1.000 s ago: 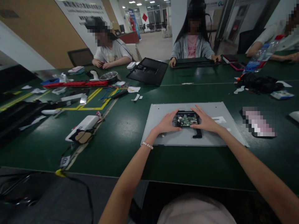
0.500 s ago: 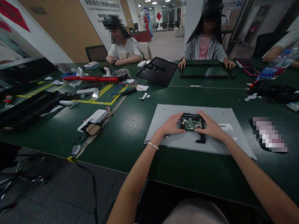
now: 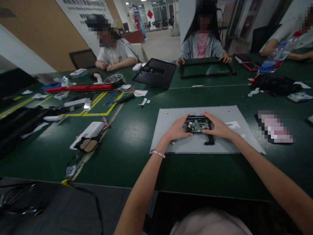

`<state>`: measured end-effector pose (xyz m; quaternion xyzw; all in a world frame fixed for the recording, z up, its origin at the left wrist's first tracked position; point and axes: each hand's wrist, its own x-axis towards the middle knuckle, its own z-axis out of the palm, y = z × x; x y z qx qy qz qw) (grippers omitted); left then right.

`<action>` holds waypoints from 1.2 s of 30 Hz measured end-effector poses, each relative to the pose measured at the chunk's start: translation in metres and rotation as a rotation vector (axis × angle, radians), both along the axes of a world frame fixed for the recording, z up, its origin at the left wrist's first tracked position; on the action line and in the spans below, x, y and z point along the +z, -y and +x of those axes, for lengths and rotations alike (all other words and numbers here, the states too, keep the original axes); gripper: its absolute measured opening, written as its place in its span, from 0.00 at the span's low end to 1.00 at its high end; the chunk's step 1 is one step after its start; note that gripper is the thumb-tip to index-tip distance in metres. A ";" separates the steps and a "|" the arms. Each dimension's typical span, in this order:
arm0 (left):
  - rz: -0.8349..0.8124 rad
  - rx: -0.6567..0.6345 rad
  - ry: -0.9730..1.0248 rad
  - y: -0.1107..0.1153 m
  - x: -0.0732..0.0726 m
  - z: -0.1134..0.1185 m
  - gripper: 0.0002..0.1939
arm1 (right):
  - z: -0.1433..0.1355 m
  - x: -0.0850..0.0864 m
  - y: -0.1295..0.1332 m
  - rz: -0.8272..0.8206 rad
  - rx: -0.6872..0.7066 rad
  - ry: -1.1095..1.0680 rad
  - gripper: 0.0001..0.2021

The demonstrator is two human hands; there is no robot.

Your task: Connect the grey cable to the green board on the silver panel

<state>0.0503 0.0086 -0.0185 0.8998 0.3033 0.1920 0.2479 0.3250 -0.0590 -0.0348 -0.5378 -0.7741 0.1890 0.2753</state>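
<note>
A green circuit board in a black frame (image 3: 198, 126) sits over the middle of a grey metal panel (image 3: 227, 145). My left hand (image 3: 179, 128) grips the frame's left edge between thumb and fingers, and a beaded bracelet circles that wrist. At the frame's right edge, my right hand (image 3: 216, 125) holds on in the same way. Just below the board, a short black strip (image 3: 209, 140) lies on the panel. White labels (image 3: 232, 125) show on the panel right of my right hand.
A pink phone-like item (image 3: 276, 128) lies right of the panel. Left stands a white device (image 3: 89, 135) with a cable. Across the green table (image 3: 127, 163) are a black cover (image 3: 155, 73) and a black-framed screen (image 3: 207, 68) under a person's hands. A bottle (image 3: 274, 58) stands far right.
The camera view has shifted, so the surroundings appear farther left and tilted differently. Both my hands keep their hold on the framed board over the panel.
</note>
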 end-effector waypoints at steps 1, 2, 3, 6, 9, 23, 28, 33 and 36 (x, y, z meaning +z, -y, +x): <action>-0.002 -0.001 0.000 0.000 0.000 0.000 0.53 | 0.000 0.001 0.000 0.002 0.002 0.000 0.45; -0.004 -0.002 -0.001 0.000 0.001 0.000 0.53 | -0.001 0.002 0.001 0.003 0.001 0.001 0.46; -0.005 -0.003 -0.002 0.000 0.001 0.000 0.54 | -0.001 0.003 0.001 0.002 -0.003 0.003 0.46; -0.013 0.004 -0.006 0.002 0.001 -0.001 0.53 | -0.002 0.004 0.003 -0.017 -0.013 0.012 0.46; -0.007 0.006 -0.006 0.004 0.003 -0.002 0.53 | -0.002 0.004 0.005 -0.038 -0.019 0.019 0.45; -0.032 0.029 -0.047 -0.011 0.020 -0.028 0.44 | -0.007 0.003 0.009 -0.038 -0.013 0.053 0.42; 0.243 0.448 -0.169 -0.082 0.031 -0.089 0.26 | -0.005 0.002 0.008 -0.047 0.004 0.069 0.41; 0.295 0.779 -0.461 -0.134 0.031 -0.124 0.20 | -0.004 0.002 0.007 -0.053 0.008 0.076 0.41; 0.272 0.862 -0.571 -0.153 0.031 -0.122 0.19 | -0.005 0.001 0.006 -0.052 -0.007 0.077 0.41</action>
